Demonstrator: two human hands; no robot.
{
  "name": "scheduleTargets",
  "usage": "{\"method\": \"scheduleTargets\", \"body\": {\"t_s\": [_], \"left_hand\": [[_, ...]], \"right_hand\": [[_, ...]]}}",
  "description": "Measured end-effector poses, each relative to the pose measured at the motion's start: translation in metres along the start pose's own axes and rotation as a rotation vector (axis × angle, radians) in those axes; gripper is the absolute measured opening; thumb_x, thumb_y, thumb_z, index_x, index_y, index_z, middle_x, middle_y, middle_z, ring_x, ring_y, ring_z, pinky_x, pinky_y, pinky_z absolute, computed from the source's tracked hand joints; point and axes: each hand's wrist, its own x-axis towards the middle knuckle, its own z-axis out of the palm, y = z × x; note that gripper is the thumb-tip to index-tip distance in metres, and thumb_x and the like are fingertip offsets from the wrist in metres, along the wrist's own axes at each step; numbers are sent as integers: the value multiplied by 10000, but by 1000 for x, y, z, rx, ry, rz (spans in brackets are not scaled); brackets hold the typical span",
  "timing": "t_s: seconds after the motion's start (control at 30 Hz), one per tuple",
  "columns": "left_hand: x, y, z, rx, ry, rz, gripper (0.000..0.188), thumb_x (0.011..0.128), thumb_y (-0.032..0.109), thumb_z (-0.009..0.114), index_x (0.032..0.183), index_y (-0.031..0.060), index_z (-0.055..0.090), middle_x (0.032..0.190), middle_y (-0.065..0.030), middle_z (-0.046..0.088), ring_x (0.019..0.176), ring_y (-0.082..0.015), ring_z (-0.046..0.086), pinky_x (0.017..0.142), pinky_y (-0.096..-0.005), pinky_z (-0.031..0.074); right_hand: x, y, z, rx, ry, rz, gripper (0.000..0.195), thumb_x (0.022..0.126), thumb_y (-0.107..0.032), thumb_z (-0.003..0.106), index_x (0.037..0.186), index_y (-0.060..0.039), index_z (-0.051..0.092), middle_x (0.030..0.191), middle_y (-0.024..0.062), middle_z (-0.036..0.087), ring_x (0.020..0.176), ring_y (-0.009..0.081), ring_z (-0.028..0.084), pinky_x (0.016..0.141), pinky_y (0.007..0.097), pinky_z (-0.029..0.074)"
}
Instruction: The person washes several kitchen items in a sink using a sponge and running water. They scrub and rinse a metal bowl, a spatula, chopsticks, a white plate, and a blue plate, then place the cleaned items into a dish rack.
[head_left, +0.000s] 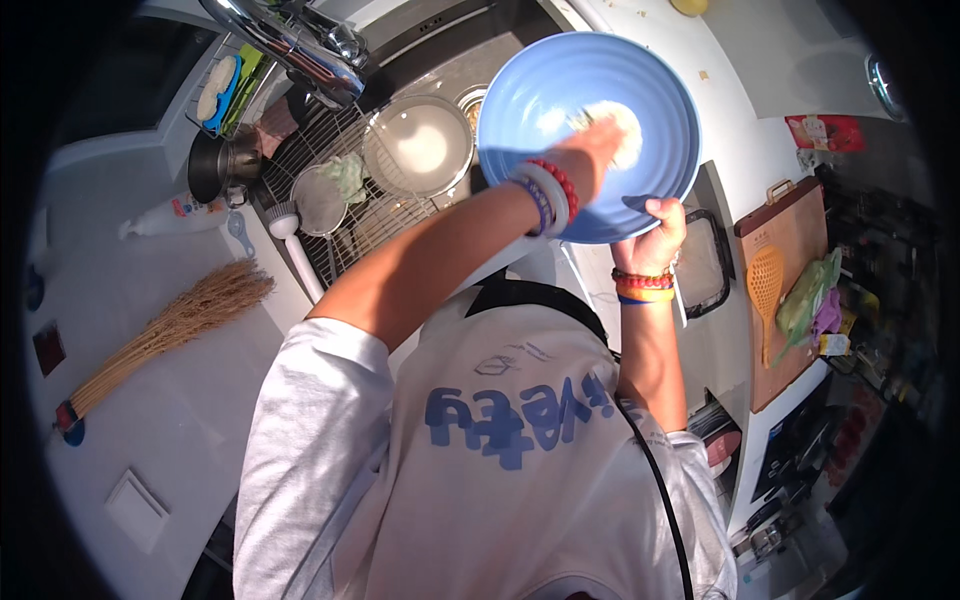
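Observation:
A wide blue bowl (517, 127) is held tilted over the right edge of the sink. My right hand (656, 236) grips its near rim, thumb on top and fingers under it. Inside the bowl is my left hand (600, 142), blurred by motion, with fingertips at a pale, soft-looking lump (631, 142); whether the fingers close on it cannot be told. Left of the blue bowl, a round bowl of cloudy liquid (420, 146) stands on the wire rack (382, 225) in the sink. Beside that is a small round container (319, 202) with a crumpled pale-green cloth (346, 178) at its rim.
A chrome tap (300, 52) overhangs the sink's upper left. A white-handled brush (300, 255), a dark pot (214, 161) and a straw broom (172, 315) lie leftward. Rightward are a black-rimmed tray (705, 262) and a wooden cutting board (780, 375) bearing a yellow slotted spoon (765, 281) and green plastic bag (806, 300).

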Motion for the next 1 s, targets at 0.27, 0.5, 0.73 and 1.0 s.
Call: {"method": "scheduleTargets", "body": {"t_s": [0.27,0.5,0.73,1.0], "left_hand": [[-22,15,9,-203,-168,53,444,689,-56,481,1129,-4,474,1193,-184,478,1114,-329,452,953,-356,370],[20,-4,-36,-8,-312,-196,195,720,0,502,893,38,583,956,-119,598,928,-292,548,824,-326,437],[50,2,-92,-1013,-696,-602,193,805,-20,480,995,-37,513,910,-68,599,863,-121,570,746,-250,463],[14,-8,-76,-110,-403,-96,313,701,5,565,1000,80,618,1108,-150,542,1038,-338,499,901,-367,409]], "right_hand": [[-1,-6,-11,47,-13,11,438,631,-110,485,1040,45,503,1011,125,568,975,264,519,915,371,387],[-13,-13,13,-33,25,-16,462,630,-149,489,1049,48,494,990,137,564,925,259,536,859,350,415],[0,-7,-13,70,27,57,326,684,-124,483,961,44,526,915,126,573,851,242,554,803,346,444],[-12,-2,5,186,-46,134,408,665,-131,441,1017,65,506,985,168,567,905,283,557,807,374,465]]}}
